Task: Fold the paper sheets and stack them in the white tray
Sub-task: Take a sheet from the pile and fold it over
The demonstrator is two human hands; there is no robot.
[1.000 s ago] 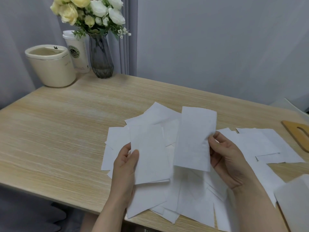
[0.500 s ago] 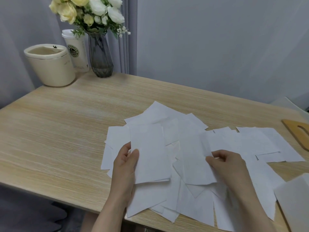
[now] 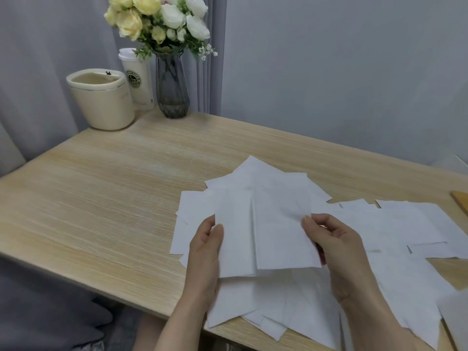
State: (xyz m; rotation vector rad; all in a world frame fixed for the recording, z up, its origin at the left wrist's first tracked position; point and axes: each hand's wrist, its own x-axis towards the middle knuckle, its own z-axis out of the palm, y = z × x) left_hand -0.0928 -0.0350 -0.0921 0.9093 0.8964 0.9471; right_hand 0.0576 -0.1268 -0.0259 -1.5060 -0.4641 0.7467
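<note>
Several white paper sheets (image 3: 395, 229) lie scattered over the near right part of the wooden table (image 3: 106, 198). My left hand (image 3: 205, 252) holds a narrow folded sheet (image 3: 234, 236) by its left edge, thumb on top. My right hand (image 3: 336, 249) pinches a second folded sheet (image 3: 281, 224) at its right edge and holds it against the first, overlapping it. A pale corner of the white tray (image 3: 455, 317) shows at the lower right edge, mostly out of view.
At the far left corner stand a cream bin (image 3: 101, 102), a paper cup (image 3: 138, 79) and a grey glass vase (image 3: 172, 89) with flowers. A wooden board (image 3: 461, 201) pokes in at the right edge. The table's near edge runs below my wrists.
My right hand lowered its sheet onto the pile, then brought a folded sheet up and left against the one in my left hand. The camera shifted, so the scene sits further right.
</note>
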